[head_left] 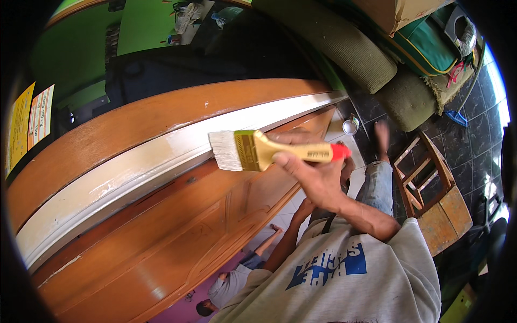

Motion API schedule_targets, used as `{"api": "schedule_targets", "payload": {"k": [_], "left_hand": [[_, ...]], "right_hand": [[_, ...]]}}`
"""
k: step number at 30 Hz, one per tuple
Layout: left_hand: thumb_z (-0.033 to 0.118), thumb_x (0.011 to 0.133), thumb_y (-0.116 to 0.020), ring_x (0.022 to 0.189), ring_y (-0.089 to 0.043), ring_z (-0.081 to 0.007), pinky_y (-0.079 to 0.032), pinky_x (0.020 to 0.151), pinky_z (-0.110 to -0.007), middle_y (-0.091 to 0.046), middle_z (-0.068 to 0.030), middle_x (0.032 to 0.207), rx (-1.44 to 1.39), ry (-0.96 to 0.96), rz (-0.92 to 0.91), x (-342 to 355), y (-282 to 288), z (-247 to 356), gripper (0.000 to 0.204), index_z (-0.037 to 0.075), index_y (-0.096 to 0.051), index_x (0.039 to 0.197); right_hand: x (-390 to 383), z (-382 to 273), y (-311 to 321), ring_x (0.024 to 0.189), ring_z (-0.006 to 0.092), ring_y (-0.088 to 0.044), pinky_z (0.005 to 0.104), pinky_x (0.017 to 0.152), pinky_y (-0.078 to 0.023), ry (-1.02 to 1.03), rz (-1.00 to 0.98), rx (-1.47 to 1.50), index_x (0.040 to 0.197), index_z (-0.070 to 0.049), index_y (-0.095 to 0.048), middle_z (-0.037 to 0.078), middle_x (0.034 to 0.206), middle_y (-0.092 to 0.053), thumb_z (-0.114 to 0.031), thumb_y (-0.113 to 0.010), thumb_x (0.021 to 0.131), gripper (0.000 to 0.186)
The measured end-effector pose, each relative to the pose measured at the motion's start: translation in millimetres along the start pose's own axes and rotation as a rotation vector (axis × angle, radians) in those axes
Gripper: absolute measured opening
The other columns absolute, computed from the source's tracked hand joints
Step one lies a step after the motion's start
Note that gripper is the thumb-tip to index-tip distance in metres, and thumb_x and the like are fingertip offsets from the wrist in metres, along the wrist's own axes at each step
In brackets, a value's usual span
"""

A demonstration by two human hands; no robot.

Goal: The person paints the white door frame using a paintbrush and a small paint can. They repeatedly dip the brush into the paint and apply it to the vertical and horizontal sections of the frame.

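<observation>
My right hand [320, 175] is closed around the pale wooden handle of a wide flat paintbrush [264, 151]. Its bristles are coated in white, its ferrule is gold-coloured and the handle's end is red. The bristles point left, in front of a white-painted strip [156, 153] between brown wood parts; whether they touch it I cannot tell. Below the right hand, my left hand [305, 209] is near the edge of a brown panelled wooden door [199, 231]. Its fingers are mostly hidden.
A small open can [350, 126] with white inside stands on the floor near my bare foot [382, 137]. A wooden stool [431, 188] is on the right. Rolled mats [366, 64] and a green bag [428, 46] lie at the upper right. Another person [234, 285] appears beyond the door.
</observation>
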State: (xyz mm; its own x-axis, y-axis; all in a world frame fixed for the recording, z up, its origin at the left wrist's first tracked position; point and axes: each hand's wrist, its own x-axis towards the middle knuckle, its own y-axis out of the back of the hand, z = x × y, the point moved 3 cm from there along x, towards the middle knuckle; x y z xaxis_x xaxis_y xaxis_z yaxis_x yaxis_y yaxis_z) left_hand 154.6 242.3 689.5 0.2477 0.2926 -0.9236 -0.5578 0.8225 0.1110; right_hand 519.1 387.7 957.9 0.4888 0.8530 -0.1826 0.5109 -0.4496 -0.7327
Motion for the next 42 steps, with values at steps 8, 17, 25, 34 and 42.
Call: {"api": "schedule_targets", "payload": {"k": [8, 17, 25, 34, 42], "left_hand": [[0.037, 0.103, -0.056, 0.132, -0.054, -0.0257, -0.039, 0.112, -0.035, -0.057, -0.0207, 0.143, 0.039, 0.019, 0.087, -11, -1, 18, 0.061, -0.007, -0.049, 0.144], [0.039, 0.101, -0.056, 0.132, -0.054, -0.0265, -0.040, 0.111, -0.035, -0.057, -0.0216, 0.144, 0.041, 0.087, 0.094, -14, -6, 22, 0.063, -0.007, -0.049, 0.144], [0.040, 0.099, -0.058, 0.129, -0.056, -0.0260, -0.041, 0.110, -0.035, -0.059, -0.0204, 0.140, 0.020, 0.061, 0.097, -9, -7, 13, 0.065, -0.005, -0.049, 0.145], [0.039, 0.101, -0.057, 0.128, -0.056, -0.0250, -0.041, 0.109, -0.035, -0.060, -0.0196, 0.139, 0.017, 0.086, 0.053, -10, -6, 3, 0.062, -0.006, -0.049, 0.144], [0.037, 0.102, -0.057, 0.132, -0.053, -0.0244, -0.038, 0.112, -0.034, -0.057, -0.0196, 0.142, 0.034, 0.063, 0.057, -10, 3, 7, 0.062, -0.008, -0.048, 0.145]], "right_hand": [[29, 113, 98, 0.078, 0.0204, -0.071, 0.0334, 0.072, -0.061, -0.315, 0.293, 0.206, 0.109, 0.008, -0.067, 0.014, 0.093, -0.071, -0.020, -0.077, 0.090, 0.035], [35, 164, 191, 0.065, 0.0125, -0.063, 0.0273, 0.062, -0.058, -0.276, 0.543, -0.035, 0.116, 0.003, -0.066, 0.008, 0.086, -0.068, -0.023, -0.075, 0.091, 0.037], [24, 154, 179, 0.081, 0.0152, -0.068, 0.0315, 0.074, -0.059, -0.267, 0.418, 0.286, 0.123, 0.004, -0.060, 0.011, 0.103, -0.069, -0.017, -0.066, 0.098, 0.033], [4, 195, 139, 0.091, 0.0198, -0.072, 0.0322, 0.082, -0.062, -0.399, 0.475, 0.415, 0.122, 0.002, -0.061, 0.011, 0.109, -0.070, -0.024, -0.069, 0.099, 0.036], [6, 177, 156, 0.086, 0.0207, -0.074, 0.0339, 0.081, -0.063, -0.328, 0.554, 0.362, 0.116, 0.003, -0.061, 0.014, 0.100, -0.072, -0.022, -0.070, 0.097, 0.033]]}}
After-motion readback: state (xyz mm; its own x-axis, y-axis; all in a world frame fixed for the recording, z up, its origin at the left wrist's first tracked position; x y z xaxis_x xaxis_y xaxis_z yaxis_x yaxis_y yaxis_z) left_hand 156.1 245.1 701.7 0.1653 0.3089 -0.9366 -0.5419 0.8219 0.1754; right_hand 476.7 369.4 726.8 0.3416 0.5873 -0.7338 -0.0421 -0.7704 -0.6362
